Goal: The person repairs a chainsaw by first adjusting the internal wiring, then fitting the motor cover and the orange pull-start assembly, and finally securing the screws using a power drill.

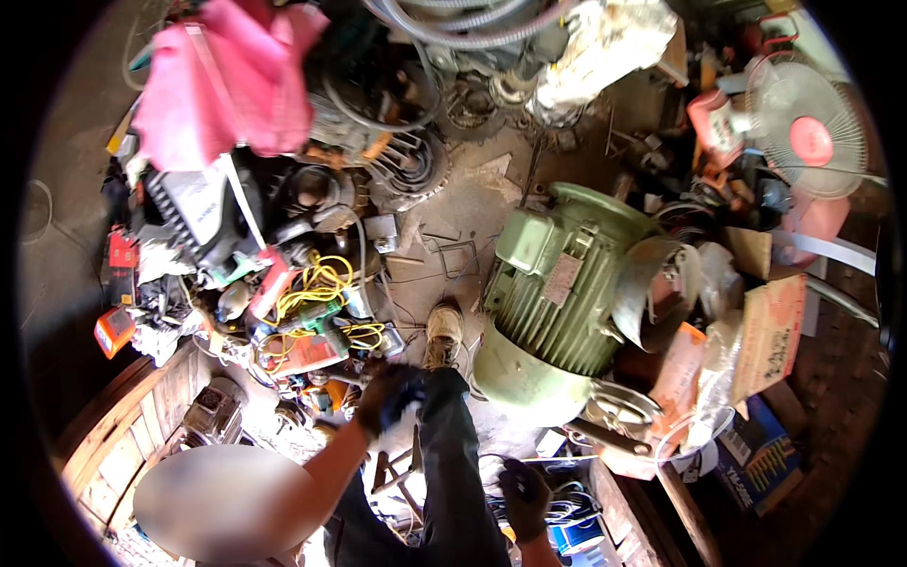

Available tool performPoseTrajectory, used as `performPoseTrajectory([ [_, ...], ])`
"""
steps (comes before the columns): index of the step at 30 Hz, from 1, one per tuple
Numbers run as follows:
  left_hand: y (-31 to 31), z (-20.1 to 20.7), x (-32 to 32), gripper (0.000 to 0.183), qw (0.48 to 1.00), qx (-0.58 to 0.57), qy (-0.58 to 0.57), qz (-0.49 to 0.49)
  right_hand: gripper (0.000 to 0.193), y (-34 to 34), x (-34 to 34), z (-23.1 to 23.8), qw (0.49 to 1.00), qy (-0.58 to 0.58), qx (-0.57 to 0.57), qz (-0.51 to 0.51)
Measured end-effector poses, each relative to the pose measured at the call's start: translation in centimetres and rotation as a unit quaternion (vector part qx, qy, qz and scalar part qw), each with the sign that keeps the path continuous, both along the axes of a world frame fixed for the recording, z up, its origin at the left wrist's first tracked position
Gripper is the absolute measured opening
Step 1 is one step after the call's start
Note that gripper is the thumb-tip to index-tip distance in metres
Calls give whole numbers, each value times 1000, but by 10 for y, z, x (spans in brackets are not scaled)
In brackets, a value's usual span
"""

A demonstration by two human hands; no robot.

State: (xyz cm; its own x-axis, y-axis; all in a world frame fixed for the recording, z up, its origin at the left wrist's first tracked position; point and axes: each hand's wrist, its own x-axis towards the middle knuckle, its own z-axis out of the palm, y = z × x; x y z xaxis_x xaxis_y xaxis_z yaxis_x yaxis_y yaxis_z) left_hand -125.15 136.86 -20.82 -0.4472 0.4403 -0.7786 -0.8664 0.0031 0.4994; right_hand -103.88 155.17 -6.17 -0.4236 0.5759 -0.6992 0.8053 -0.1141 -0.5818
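Observation:
My left hand (389, 397), in a dark glove, is beside my knee, close to a heap of tools. Motion smears its fingers, so what it holds, if anything, does not show. Lower down, to the right of my legs, is my right hand (524, 493), also in a dark glove. Its fingers blend into shadow, and a thin pale strip (572, 458) runs near them. A large green electric motor (557, 293) lies right of my shoe (444, 326). At its lower end is a round metal part (619, 408). A green power tool (316, 319) with yellow cord (321, 283) lies left.
Pink cloth (222, 90) covers things at the far left. Coiled hose (472, 28) lies at the back. A fan (803, 132) stands far right, above a cardboard piece (770, 335) and a blue box (761, 454). A wooden crate (128, 444) is at the near left.

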Motion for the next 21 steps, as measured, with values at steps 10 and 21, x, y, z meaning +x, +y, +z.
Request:
performPoseTrajectory([
  [10, -188, 277, 152, 29, 842, 160, -158, 490, 53, -234, -127, 166, 718, 198, 89, 662],
  [21, -430, 417, 368, 27, 656, 206, 138, 713, 53, -549, 31, 275, 425, 497, -2, 756],
])
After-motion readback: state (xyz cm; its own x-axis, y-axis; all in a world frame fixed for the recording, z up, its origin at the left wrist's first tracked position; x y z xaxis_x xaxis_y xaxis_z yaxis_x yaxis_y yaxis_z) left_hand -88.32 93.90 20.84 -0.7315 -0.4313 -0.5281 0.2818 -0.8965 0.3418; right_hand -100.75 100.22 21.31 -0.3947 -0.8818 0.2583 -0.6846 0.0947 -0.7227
